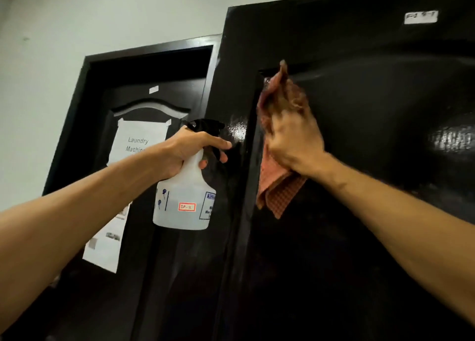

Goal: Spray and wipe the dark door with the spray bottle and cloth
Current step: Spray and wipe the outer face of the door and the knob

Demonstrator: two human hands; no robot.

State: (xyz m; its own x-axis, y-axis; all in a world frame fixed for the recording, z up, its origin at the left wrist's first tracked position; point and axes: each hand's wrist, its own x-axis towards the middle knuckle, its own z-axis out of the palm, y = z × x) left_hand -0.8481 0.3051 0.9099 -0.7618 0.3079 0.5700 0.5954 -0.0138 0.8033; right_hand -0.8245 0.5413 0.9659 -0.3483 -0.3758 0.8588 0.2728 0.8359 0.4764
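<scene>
The dark glossy door (372, 114) fills the right half of the view, with wet shine near its left frame. My right hand (290, 132) presses a reddish checked cloth (280, 191) flat against the upper left of the door's panel; the cloth hangs below my wrist and pokes up above my fingers. My left hand (190, 147) grips the neck of a white translucent spray bottle (182, 201) with a black nozzle, held upright just left of the door's frame, nozzle pointing right.
A second dark door (144, 104) stands to the left behind the bottle, with a taped paper sign (138, 140) reading "Laundry Machine" and more papers below. A small white label (420, 17) sits high on the near door. White wall lies above and left.
</scene>
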